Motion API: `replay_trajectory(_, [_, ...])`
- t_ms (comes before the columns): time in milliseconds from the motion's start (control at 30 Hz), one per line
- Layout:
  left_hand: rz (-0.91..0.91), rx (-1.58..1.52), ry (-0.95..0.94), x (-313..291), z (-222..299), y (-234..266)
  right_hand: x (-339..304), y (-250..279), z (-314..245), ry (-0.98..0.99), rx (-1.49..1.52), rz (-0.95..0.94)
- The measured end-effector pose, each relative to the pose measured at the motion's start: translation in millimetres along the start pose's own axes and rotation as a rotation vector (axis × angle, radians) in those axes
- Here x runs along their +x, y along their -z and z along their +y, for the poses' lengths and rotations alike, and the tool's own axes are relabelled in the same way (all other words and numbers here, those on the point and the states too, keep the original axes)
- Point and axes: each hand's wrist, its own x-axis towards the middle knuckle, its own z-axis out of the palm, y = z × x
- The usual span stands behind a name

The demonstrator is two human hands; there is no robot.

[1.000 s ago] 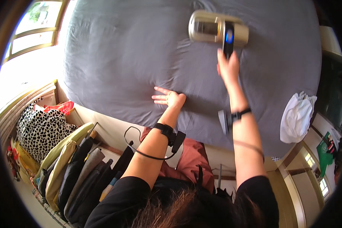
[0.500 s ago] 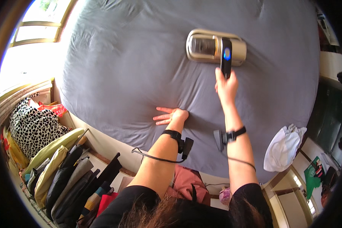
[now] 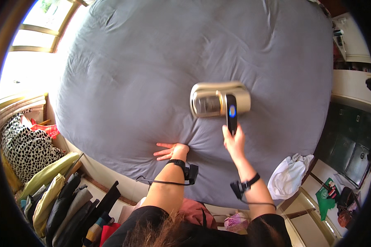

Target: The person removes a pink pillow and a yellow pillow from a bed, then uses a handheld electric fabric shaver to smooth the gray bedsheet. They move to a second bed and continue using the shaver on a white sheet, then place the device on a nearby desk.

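A beige handheld mattress vacuum (image 3: 241, 99) with a clear dust cup and a black handle rests on the grey fitted sheet (image 3: 132, 82). Its handle carries a glowing blue ring. My right hand (image 3: 235, 142) is wrapped round the lower end of that handle. To the left of it, my left hand (image 3: 172, 151) leans on the sheet with its fingers spread, and wrinkles run out from under the palm. Each wrist wears a black strap with a small dark device and a cable.
A crumpled white cloth (image 3: 289, 177) lies at the bed's near right edge. Hanging clothes (image 3: 66, 201) and a black-and-white spotted fabric (image 3: 29, 142) fill the near left. A bright window (image 3: 35, 41) stands at the far left, a dark cabinet (image 3: 346, 136) at the right.
My right hand has drawn the vacuum nearer to me over the sheet. My left hand stays spread on the bed; the whole view has shifted somewhat.
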Motion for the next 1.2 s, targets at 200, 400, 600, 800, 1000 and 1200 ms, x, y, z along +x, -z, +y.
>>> replay_trajectory(200, [0.000,0.076,0.055,-0.7,-7.9,-9.0,76.4,16.1,-45.7,0.054,0.004,0.164])
replay_trajectory(400, [-0.059,0.125,0.110,-9.5,-16.5,-5.8,246.2,-22.1,-155.5,0.214,0.380,0.277])
replay_trajectory(600, [0.055,0.288,0.216,-1.4,-14.6,-26.9,218.6,-59.4,-138.9,0.386,0.125,-0.067])
replay_trajectory(800, [0.171,0.573,0.346,27.6,10.9,-29.9,41.6,26.0,-26.0,0.441,-0.319,0.019])
replay_trajectory(1000, [0.029,0.845,0.357,14.7,20.4,15.0,-42.1,107.7,0.7,-0.178,-0.006,0.452])
replay_trajectory(1200, [-0.027,1.022,0.243,-1.8,38.6,51.7,128.7,108.0,-17.2,0.066,0.498,0.551])
